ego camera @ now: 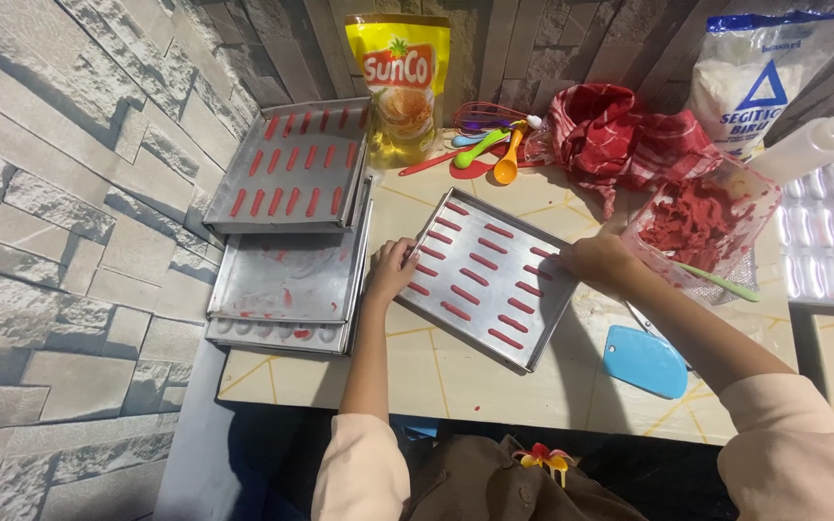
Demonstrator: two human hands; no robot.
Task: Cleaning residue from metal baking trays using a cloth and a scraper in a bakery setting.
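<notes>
Peach sleeves (793, 444) fill the bottom edge, closest to the lens, and both forearms reach up from them to a metal baking tray (533, 323) lying at a slant in the middle of the pale table (456, 386); rows of short red dough strips (475, 277) cover it. On its near-left edge sits the left hand (390, 270), fingers curled over the rim; the right hand (598, 259) closes on the opposite edge, knuckles up (whether the thumb goes under the rim cannot be told). Left of this tray, against the stone wall, a stack of trays (282, 289) stands, the top one (293, 166) tilted and carrying more red strips. Just beside the right hand is a clear tub of red dough (702, 227) with a green spatula (721, 282); a blue scraper (645, 361) lies nearer the table's front edge. Farther back: a yellow oil pouch (400, 82), coloured measuring spoons (489, 150), a red checked cloth (620, 135), a white flour bag (760, 72).
</notes>
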